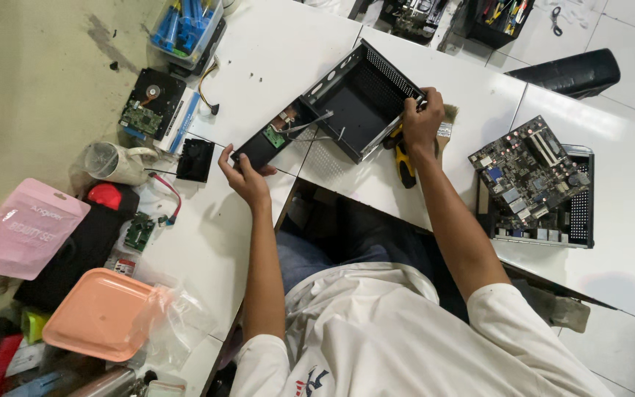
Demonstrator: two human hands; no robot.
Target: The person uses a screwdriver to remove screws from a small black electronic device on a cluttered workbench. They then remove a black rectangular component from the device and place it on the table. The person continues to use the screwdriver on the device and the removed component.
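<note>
Both hands, left hand point(242, 175) and right hand point(420, 121), grip black metal case point(347, 110).

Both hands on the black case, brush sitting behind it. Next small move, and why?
Probably lift the right hand off the black case to take the brush lying just behind it. The left hand already grips the case's front end, so the open, empty shell should hold steady.
</note>
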